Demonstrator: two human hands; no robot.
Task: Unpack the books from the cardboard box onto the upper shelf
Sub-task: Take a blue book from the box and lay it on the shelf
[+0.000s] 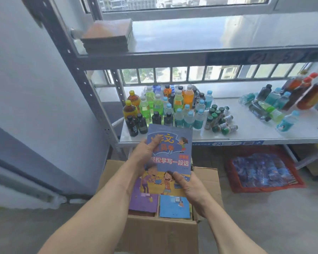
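Ahead of you the upper shelf (200, 33) carries a short stack of books (106, 36) at its left end. The lower shelf (255, 129) holds a crowd of bottles (173, 109), most upright at the left, several lying on their sides to the right. On the floor (273, 217) sit your cardboard box (160, 233) and a red basket (264, 171).

The held book (170, 154) has a blue cover with orange and white lettering and a yellow band of cartoon figures near its lower edge, while in the brown cardboard box (160, 233) lie a purple cover (143, 200) on the left and a bright blue one (174, 206) on the right. On the white middle shelf (255, 129) the bottles (165, 109) show green, orange, amber, dark and pale blue liquids with yellow, black, blue and green caps. To the far right a red basket (264, 188) holds blue packets, and the books on the grey upper shelf (191, 52) look brownish-orange (106, 32).
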